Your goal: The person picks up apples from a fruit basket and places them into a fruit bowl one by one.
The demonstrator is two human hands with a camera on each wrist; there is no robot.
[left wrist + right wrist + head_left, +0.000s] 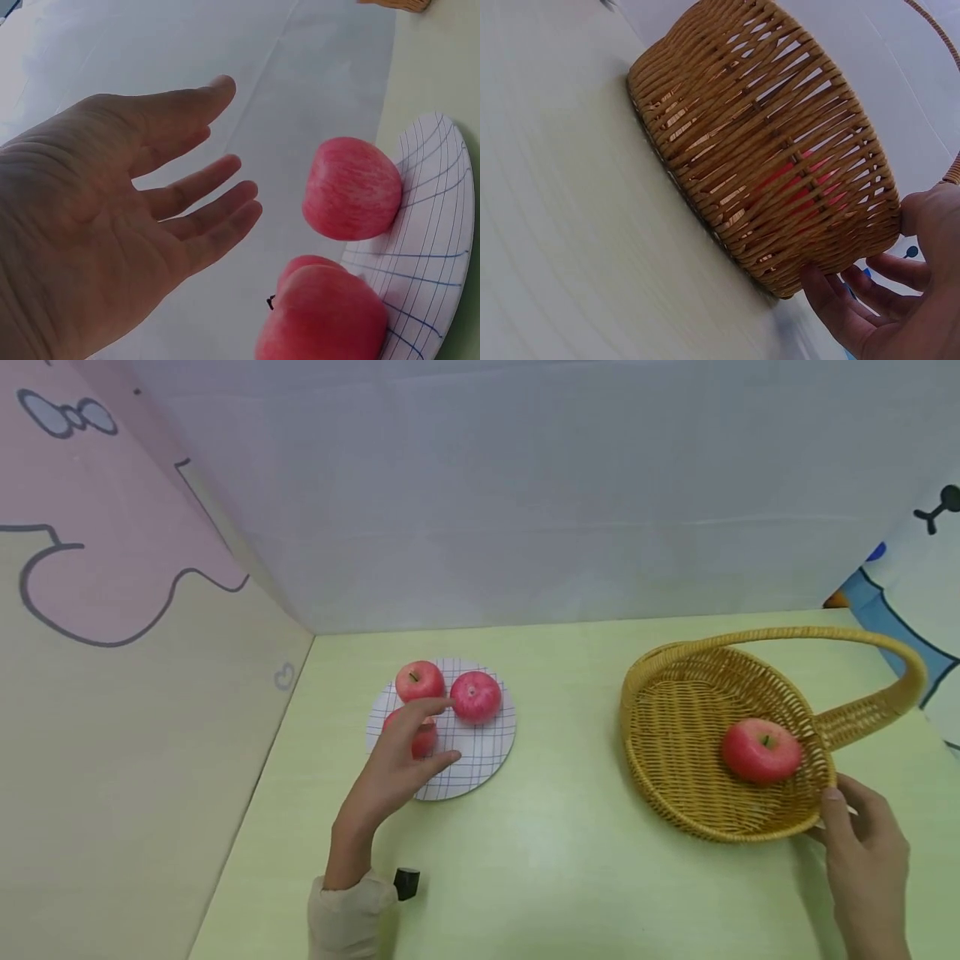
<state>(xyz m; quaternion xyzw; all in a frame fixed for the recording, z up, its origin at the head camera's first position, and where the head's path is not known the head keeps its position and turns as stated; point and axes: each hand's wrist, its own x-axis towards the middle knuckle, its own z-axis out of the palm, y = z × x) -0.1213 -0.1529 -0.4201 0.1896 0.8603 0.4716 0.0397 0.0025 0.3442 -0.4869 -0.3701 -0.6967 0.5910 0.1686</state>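
My left hand (393,772) hovers over the near left of a round plate (480,768) with a blue grid pattern, thumb and fingers spread apart and nothing between them. On the plate sit three red apples: one at the back left (418,680), another at the right (476,697), and a third (425,742) partly hidden behind my hand. My right hand (864,847) grips the near right rim of a woven basket (675,743), thumb on the rim and fingers against the outer wall (727,142). One red apple (761,750) lies inside the basket, at its right side.
The basket's tall arched handle (795,633) leans out to the right. A small black object (407,883) shows beside the left cuff (348,914). A pale wall (562,510) rises behind the light table (555,860), with a printed panel (112,735) at the left.
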